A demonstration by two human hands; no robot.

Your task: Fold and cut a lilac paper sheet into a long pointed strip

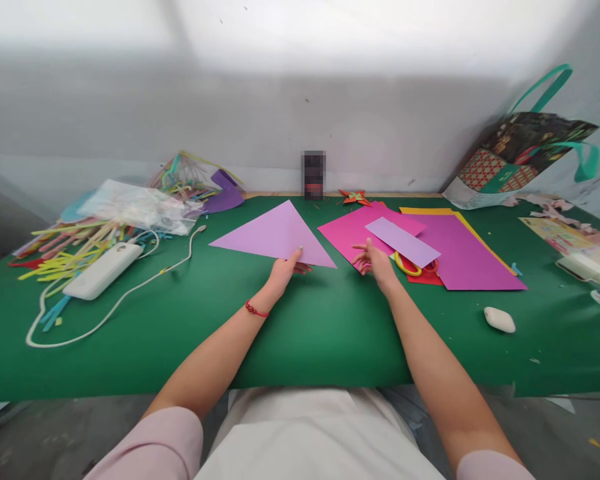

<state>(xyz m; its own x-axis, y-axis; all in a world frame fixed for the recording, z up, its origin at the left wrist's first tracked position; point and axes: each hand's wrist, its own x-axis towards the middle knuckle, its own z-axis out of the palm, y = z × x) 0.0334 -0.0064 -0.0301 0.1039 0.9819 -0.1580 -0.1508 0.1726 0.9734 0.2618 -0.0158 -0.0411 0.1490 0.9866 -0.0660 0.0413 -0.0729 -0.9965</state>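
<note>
A lilac paper triangle (276, 235) lies on the green table (300, 333). My left hand (286, 270) pinches its near edge, thumb on top and fingers underneath. My right hand (375, 261) rests with fingers spread on the near edge of a pink sheet (353, 230), holding nothing. A lilac paper strip (403, 241) lies just right of that hand, over yellow-handled scissors (411, 267).
Purple (467, 257), yellow and red sheets are stacked at right. A white power bank (103, 270) with cable, a pile of coloured strips (70, 253) and a plastic bag sit left. A white eraser (500, 319) lies near right. A patterned bag (520, 157) leans at the back right.
</note>
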